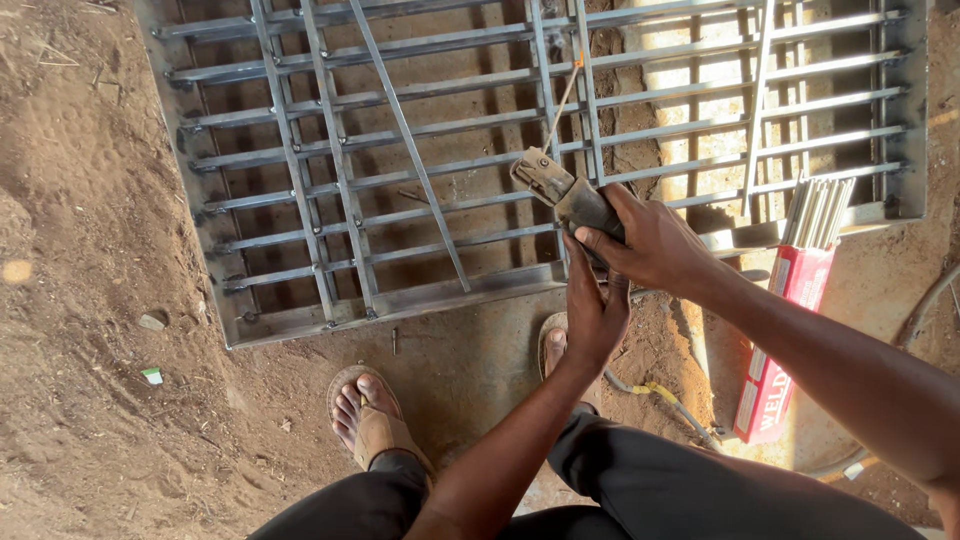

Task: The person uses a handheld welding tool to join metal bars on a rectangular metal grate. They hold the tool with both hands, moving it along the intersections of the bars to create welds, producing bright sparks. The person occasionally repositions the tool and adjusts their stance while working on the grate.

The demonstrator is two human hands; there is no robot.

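My right hand grips the dark handle of a welding electrode holder, whose metal jaws clamp a thin welding rod pointing up over a steel grille frame. Just below it, my left hand also wraps around the holder's handle. The grille lies flat on the dirt ground, made of several horizontal bars crossed by upright and slanted flat strips. Both hands hover above the grille's lower edge, near its middle.
A red box of welding rods lies open at the right, grey rod ends sticking out. A yellow-marked cable runs on the ground by my sandalled feet. Loose dirt with small stones spreads to the left.
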